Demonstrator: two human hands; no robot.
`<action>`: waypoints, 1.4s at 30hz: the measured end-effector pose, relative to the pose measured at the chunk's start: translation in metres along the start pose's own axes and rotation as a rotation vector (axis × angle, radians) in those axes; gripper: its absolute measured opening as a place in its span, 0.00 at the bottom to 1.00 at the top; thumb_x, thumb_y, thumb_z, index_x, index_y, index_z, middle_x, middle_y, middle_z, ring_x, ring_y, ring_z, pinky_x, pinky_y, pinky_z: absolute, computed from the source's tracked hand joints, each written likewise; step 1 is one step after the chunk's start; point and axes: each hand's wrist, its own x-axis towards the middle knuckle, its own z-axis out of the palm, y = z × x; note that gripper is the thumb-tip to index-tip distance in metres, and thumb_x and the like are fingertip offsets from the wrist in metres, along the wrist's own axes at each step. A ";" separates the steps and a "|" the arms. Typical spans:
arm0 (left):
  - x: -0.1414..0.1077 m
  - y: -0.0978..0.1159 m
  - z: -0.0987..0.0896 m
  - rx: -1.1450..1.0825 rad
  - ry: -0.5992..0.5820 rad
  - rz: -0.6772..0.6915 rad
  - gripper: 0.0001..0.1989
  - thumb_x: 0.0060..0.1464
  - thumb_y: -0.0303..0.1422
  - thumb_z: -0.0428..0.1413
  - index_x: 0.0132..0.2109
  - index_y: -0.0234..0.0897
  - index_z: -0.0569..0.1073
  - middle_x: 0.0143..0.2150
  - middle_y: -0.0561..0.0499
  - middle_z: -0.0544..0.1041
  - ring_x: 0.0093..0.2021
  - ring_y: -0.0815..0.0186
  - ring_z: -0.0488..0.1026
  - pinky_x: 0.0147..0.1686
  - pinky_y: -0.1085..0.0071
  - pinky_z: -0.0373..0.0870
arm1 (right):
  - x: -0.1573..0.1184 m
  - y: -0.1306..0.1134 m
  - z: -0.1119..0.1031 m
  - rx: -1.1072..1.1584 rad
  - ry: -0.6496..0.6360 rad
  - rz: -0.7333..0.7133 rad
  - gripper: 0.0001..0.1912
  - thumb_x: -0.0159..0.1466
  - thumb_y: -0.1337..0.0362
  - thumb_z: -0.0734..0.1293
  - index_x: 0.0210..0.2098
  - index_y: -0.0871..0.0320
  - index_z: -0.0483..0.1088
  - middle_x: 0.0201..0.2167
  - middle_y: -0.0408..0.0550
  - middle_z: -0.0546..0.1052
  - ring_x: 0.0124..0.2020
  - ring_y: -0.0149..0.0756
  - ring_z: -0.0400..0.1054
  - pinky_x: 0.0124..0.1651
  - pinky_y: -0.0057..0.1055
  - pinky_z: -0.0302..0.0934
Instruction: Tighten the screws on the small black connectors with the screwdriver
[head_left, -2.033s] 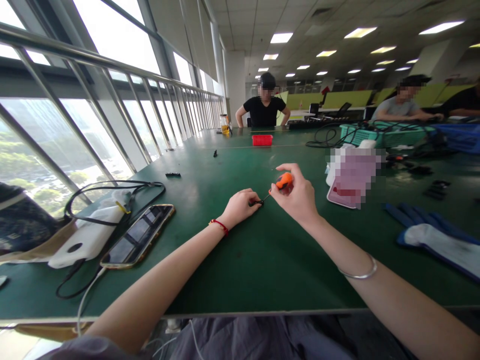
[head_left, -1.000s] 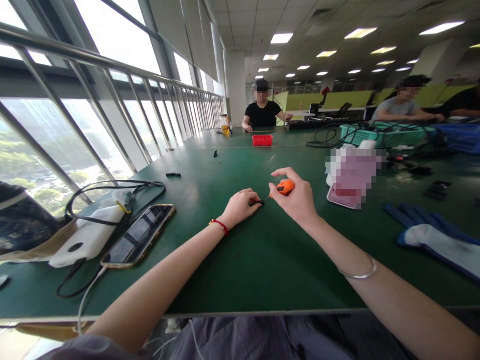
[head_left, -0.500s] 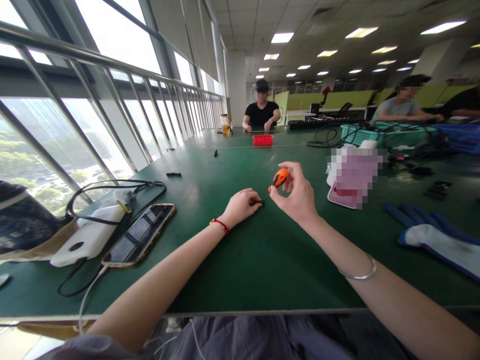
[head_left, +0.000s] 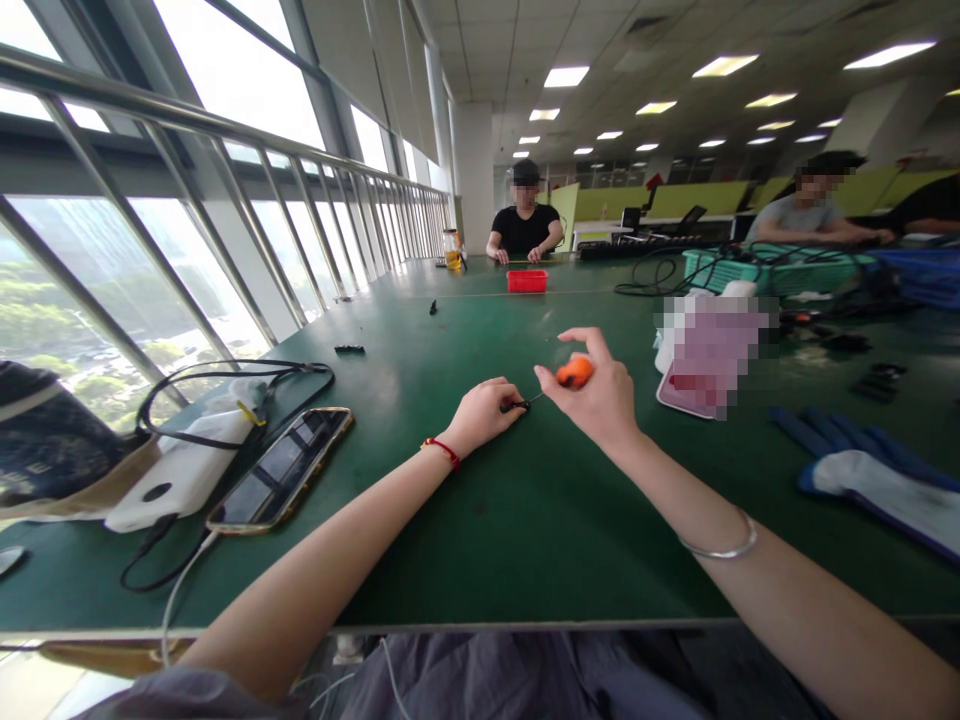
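My left hand point(head_left: 486, 412) is closed in a pinch on a small black part point(head_left: 517, 406) at the table's surface. Most of that part is hidden by the fingers, so its kind does not show. My right hand point(head_left: 600, 392) has the screwdriver's orange and black handle point(head_left: 575, 372) against its curled fingers, with thumb and forefinger spread apart. From the handle a thin metal shaft slopes down to the left, its tip at the black part.
On the green table point(head_left: 480, 540) lie a phone point(head_left: 281, 468), a white power bank point(head_left: 180, 475) and coiled black cable at left. A red box point(head_left: 527, 281) stands ahead, near a seated person. Rightward are a pink-screened device point(head_left: 709, 360), a blue-white glove point(head_left: 862, 470) and a green basket point(head_left: 787, 270).
The screwdriver handle has tipped lower and to the right, deeper into my right hand. My right thumb and forefinger have come off the handle. My left hand holds its place.
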 end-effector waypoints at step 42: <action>0.002 -0.002 0.002 -0.226 0.126 0.040 0.05 0.47 0.29 0.55 0.35 0.36 0.72 0.34 0.50 0.74 0.35 0.66 0.71 0.37 0.71 0.68 | 0.005 0.062 0.033 -0.077 -0.522 -0.139 0.08 0.57 0.60 0.65 0.36 0.49 0.71 0.37 0.42 0.75 0.35 0.36 0.68 0.32 0.28 0.57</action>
